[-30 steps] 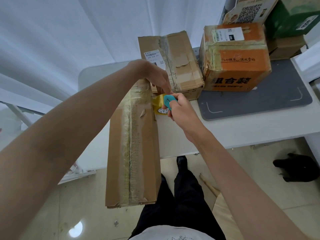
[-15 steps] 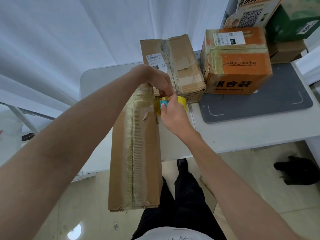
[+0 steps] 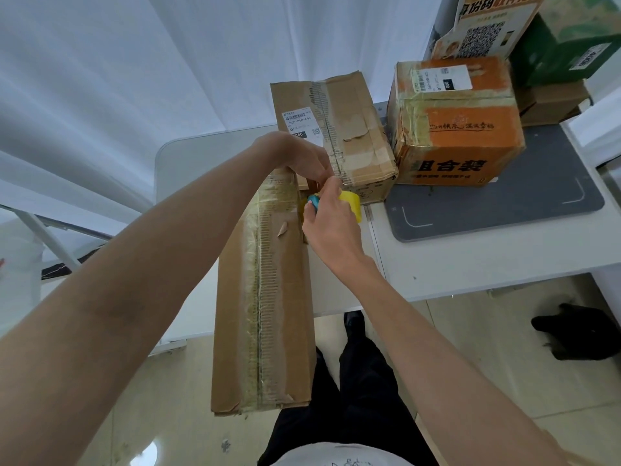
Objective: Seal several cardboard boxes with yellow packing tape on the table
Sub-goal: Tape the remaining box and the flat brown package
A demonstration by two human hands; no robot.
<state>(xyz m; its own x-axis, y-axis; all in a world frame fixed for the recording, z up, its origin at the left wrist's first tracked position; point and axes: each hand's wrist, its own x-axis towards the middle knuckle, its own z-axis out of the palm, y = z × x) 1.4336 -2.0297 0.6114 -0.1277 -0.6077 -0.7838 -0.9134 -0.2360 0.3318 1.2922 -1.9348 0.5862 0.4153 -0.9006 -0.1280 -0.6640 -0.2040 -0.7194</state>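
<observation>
**Both hands meet at the far end of the long box**

The left arm reaches in from the lower left, nearly straight, and the left hand point(image 3: 304, 156) bends down at the wrist over the far end of the long cardboard box point(image 3: 265, 297). Its fingers curl toward that end, pinching something small there — what exactly, the view does not settle.

The right arm comes up from the lower right with the wrist cocked inward. The right hand point(image 3: 331, 218) grips the yellow tape roll point(image 3: 351, 203), fingers wrapped round it and a blue piece point(image 3: 314, 201) showing at the thumb side. The forefinger stretches up to meet the left fingertips.

The long box lies lengthwise on the white table point(image 3: 453, 264), its near end overhanging the edge, a taped seam running down its top. Just beyond the hands sits a second brown box point(image 3: 349, 136) with a shipping label — beside it an orange box point(image 3: 463, 129), on a grey mat point(image 3: 504, 206).
</observation>
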